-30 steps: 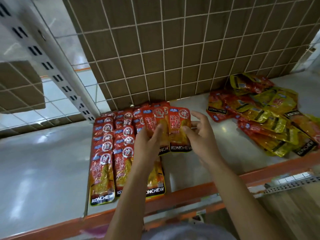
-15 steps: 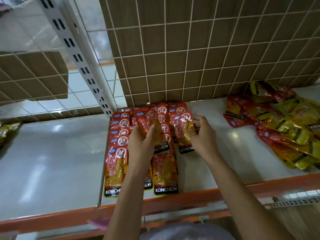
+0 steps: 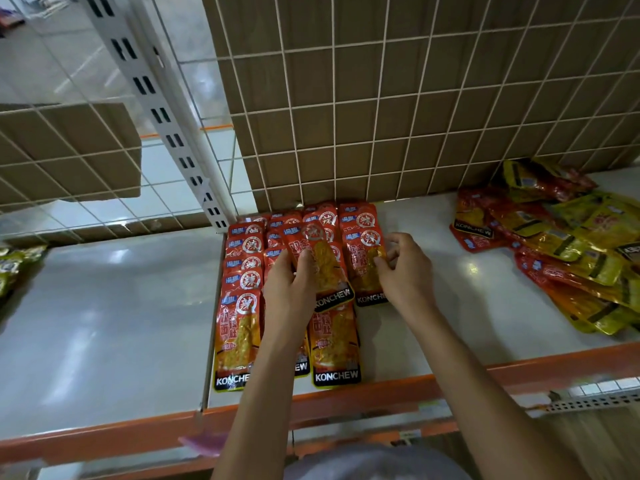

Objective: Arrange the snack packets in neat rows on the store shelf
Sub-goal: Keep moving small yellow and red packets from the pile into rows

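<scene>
Red snack packets (image 3: pixel 239 327) marked KONCHEW are being shown in overlapping rows, lying flat on a white shelf (image 3: pixel 433 306) from its front edge back to the rear panel. One tilted packet (image 3: pixel 323 268) is being held just above the middle rows by the left hand (image 3: pixel 291 292), with the thumb curled over its face and the fingers hidden beneath. The rightmost packet (image 3: pixel 362 261), lying in the shorter fourth row, is being pinched at its right edge by the right hand (image 3: pixel 405 268), with thumb and fingertips closed together on the wrapper. Both forearms are being extended in from the bottom of the view.

Well apart to the right, a loose pile (image 3: pixel 571 237) of red and yellow packets is being left in disorder on the same shelf. The shelf is being bordered in front by an orange rail (image 3: pixel 519 368) and behind by a white wire grid (image 3: pixel 381 98) over brown board. A slotted white upright (image 3: pixel 156 98) is being seen at the left.
</scene>
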`<state>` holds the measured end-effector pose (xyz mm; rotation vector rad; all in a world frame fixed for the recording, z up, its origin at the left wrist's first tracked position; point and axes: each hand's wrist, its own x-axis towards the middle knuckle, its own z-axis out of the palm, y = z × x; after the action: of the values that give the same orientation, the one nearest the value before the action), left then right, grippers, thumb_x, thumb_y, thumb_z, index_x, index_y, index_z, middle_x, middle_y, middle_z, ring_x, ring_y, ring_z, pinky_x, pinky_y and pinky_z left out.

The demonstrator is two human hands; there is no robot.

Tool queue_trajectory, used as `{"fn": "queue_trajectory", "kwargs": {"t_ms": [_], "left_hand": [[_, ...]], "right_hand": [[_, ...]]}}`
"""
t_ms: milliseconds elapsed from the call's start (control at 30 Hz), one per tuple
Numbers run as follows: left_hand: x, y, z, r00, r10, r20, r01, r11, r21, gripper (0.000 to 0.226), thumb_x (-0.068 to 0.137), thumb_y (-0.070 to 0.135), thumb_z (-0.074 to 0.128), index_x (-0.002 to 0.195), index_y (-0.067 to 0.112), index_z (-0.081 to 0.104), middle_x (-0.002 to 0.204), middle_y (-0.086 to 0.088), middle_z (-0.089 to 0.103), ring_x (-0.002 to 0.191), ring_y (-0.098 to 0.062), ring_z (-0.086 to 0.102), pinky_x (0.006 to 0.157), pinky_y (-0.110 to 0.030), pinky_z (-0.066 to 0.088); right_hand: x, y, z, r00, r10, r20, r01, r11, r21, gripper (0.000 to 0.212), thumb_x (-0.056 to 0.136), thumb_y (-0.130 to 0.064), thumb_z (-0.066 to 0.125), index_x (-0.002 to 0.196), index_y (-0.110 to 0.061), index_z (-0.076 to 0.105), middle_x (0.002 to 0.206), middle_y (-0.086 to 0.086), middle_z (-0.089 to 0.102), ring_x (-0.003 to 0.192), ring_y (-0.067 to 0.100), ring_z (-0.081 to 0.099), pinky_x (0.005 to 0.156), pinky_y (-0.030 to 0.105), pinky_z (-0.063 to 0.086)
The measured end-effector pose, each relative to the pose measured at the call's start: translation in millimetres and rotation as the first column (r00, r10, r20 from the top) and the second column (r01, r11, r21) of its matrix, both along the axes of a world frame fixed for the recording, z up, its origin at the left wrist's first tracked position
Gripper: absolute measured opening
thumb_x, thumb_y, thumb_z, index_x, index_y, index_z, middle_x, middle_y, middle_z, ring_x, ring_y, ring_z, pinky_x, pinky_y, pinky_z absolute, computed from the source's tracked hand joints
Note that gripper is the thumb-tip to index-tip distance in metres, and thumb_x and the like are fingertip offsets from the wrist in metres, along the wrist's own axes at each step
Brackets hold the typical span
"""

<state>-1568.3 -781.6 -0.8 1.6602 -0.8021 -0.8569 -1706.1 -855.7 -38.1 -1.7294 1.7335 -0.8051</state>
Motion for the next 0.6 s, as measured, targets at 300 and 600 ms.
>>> {"fn": "queue_trajectory", "kwargs": {"t_ms": [300, 600], "left_hand": [[-5, 3, -4, 0.984, -0.147, 0.100, 0.152, 0.988, -0.036, 0.034, 0.097, 0.033, 0.048, 0.084, 0.002, 0.049, 0.079, -0.027, 0.052, 0.065, -0.023, 0.049, 0.058, -0.039, 0.039], [-19, -6, -12, 0.863, -0.261, 0.433, 0.286, 0.958, 0.007, 0.031, 0.096, 0.030, 0.052, 0.071, 0.012, 0.054, 0.055, 0.008, 0.048, 0.045, -0.006, 0.041, 0.044, -0.018, 0.029]], "right_hand": [[-5, 13, 8, 0.995, -0.002, 0.101, 0.017, 0.989, -0.145, 0.029, 0.091, -0.020, 0.059, 0.119, -0.012, 0.056, 0.107, 0.003, 0.059, 0.083, 0.007, 0.056, 0.068, 0.014, 0.040], [2, 39, 15, 0.949, 0.130, 0.287, -0.116, 0.991, -0.064, 0.022, 0.098, -0.032, 0.043, 0.110, -0.016, 0.051, 0.091, -0.011, 0.059, 0.073, -0.007, 0.057, 0.059, 0.001, 0.042]]}}
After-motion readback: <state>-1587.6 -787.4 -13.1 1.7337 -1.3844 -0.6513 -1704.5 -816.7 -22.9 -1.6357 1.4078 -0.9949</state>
